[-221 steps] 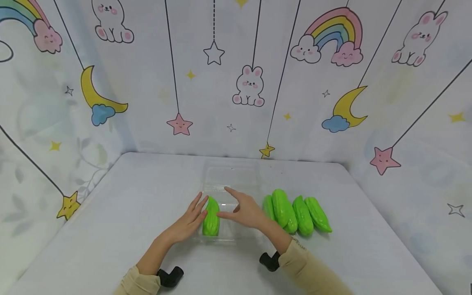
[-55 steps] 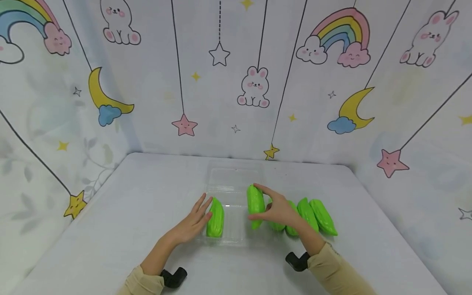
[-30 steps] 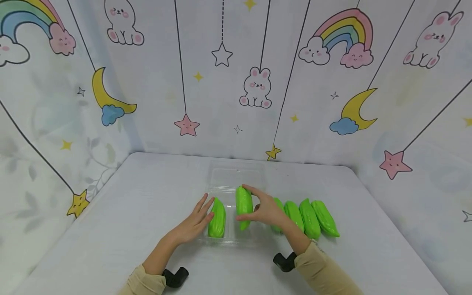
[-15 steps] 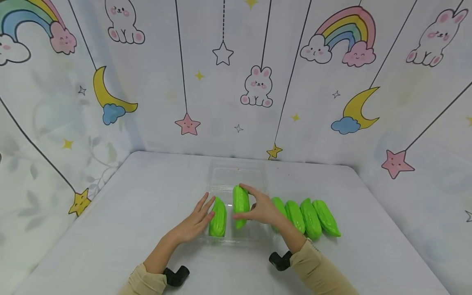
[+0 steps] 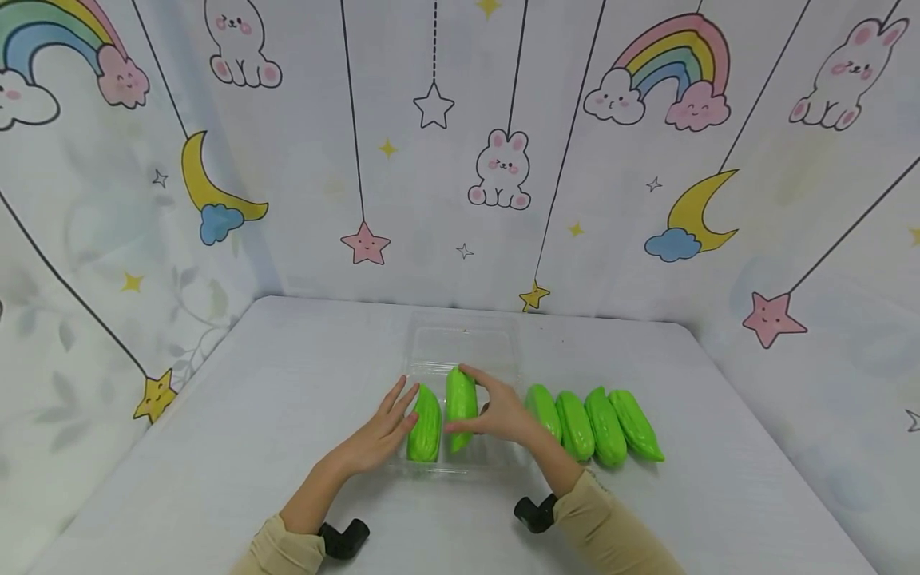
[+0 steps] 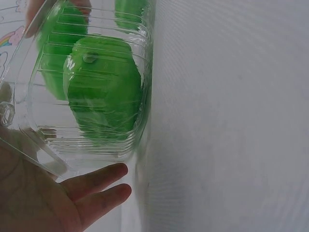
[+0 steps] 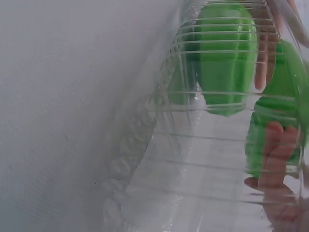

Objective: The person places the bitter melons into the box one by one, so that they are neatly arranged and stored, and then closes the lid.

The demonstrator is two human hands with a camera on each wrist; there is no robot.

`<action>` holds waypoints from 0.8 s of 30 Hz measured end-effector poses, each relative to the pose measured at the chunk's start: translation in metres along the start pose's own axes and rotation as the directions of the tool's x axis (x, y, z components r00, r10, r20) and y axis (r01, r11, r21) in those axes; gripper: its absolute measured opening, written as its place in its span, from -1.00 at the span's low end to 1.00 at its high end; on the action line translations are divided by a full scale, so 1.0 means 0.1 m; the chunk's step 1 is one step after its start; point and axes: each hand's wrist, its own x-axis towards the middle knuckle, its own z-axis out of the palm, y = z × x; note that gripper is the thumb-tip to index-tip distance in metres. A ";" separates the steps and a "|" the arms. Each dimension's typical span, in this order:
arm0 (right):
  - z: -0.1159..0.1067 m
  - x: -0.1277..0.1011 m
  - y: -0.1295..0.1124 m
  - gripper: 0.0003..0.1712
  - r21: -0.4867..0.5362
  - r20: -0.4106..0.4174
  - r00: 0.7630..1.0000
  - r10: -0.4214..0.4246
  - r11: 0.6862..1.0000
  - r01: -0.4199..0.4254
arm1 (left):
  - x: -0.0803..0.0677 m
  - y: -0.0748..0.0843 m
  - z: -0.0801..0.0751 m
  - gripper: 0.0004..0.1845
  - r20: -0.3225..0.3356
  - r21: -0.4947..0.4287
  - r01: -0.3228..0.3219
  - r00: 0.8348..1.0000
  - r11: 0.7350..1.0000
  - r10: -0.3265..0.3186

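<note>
A clear plastic box, its lid folded back behind it, stands mid-table. Inside, along the left side, lies one bright green, ridged toy bitter melon. My right hand pinches a second bitter melon between thumb and fingers, just right of the first and over the box floor. Whether its lower end touches the floor I cannot tell. Against the box's left wall rests my left hand, fingers spread and straight. Through the clear wall, the left wrist view shows the first melon near that hand.
Several more green bitter melons lie side by side on the white table, right of the box. Black wrist mounts sit below both hands. A patterned cloth backdrop rises behind the table's far edge.
My right hand, empty in the oldest frame, picked up a bitter melon from the right-hand group, carried it left over the box and lowered it slightly. My left hand stays by the box's left wall.
</note>
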 end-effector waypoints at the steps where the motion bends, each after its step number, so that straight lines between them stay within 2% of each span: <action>1: 0.01 0.00 0.00 0.13 -0.003 -0.001 1.000 0.000 1.000 0.000 | 0.00 0.00 0.00 -0.40 0.001 -0.002 0.000 1.000 1.000 0.000; 9: 0.10 0.03 0.05 0.16 -0.081 0.012 0.999 0.045 0.996 -0.044 | 0.01 0.01 -0.01 -0.40 0.009 -0.007 -0.002 1.000 1.000 0.002; 16: 0.20 0.05 0.11 0.17 -0.154 0.012 1.000 0.023 0.988 -0.021 | 0.01 0.01 -0.01 -0.38 0.012 -0.001 -0.002 1.000 1.000 0.002; 24: 0.31 0.09 0.14 0.18 -0.193 0.062 0.998 0.032 0.981 -0.019 | 0.00 0.01 0.00 -0.29 0.014 0.013 0.021 1.000 1.000 -0.021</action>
